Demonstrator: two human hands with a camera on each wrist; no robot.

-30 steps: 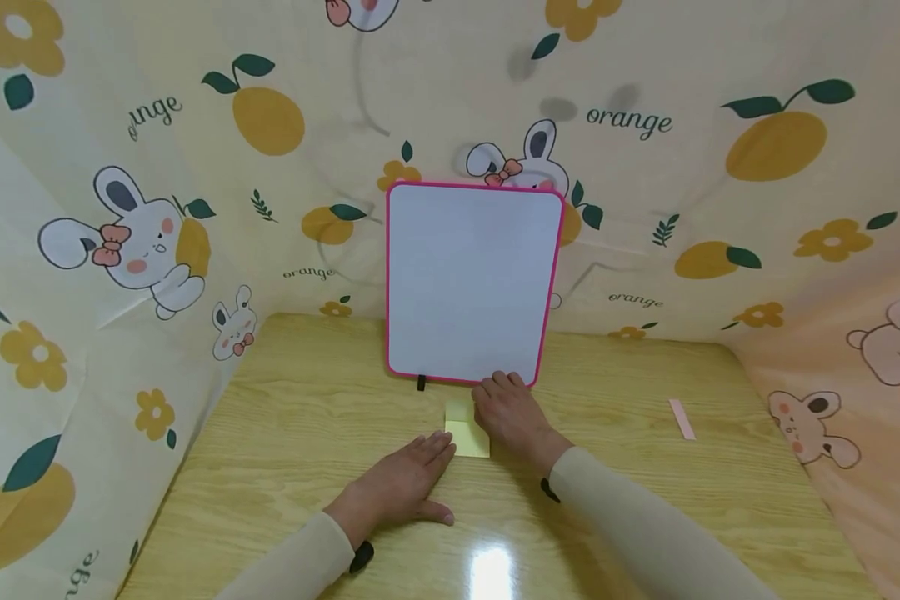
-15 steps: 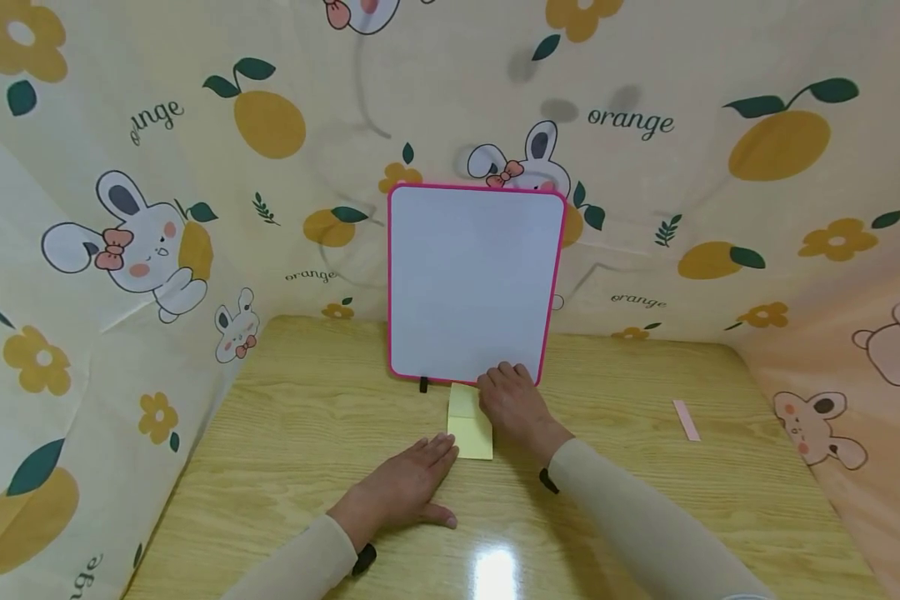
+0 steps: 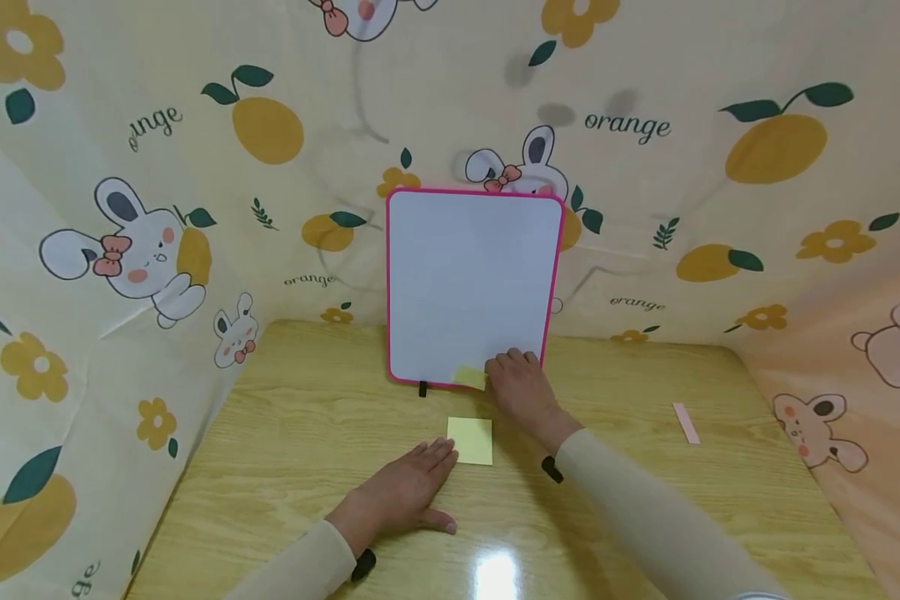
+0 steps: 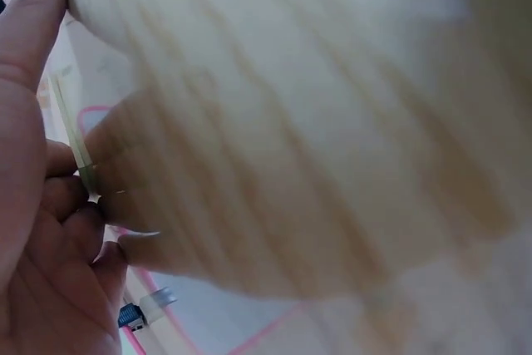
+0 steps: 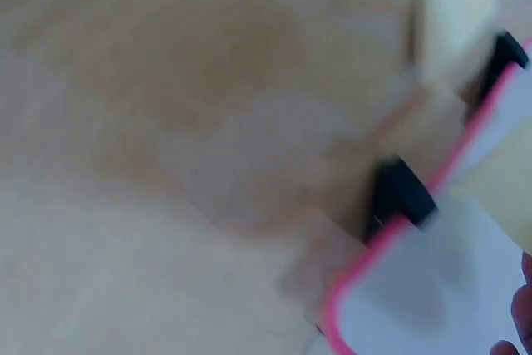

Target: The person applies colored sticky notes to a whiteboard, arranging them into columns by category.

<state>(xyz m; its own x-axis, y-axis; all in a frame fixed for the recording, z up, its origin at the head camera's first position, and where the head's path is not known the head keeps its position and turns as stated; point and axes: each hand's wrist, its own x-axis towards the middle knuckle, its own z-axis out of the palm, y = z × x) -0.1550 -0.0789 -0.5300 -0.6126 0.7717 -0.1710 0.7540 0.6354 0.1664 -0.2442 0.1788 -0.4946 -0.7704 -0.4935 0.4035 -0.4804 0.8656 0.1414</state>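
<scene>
Apparently, the right hand (image 3: 521, 387) pinches the yellow slip (image 3: 470, 377), grip obscured; the left hand (image 3: 403, 490), fingers straight, touches the yellow square (image 3: 472, 440). I judge the slip light, limp: grasp one edge.

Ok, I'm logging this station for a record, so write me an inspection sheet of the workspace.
Surface: wood-grain table, glare spot near the front.
Job's things: yellow square flat on the table; yellow slip before the lower part of the standing whiteboard.
Clutter: pink strip lying to the right.
Hands: left hand rests with fingertips at the yellow square's left edge; right hand holds the yellow slip.
Cables: nothing seen.
Surroundings: printed cloth behind and at both sides.
</scene>
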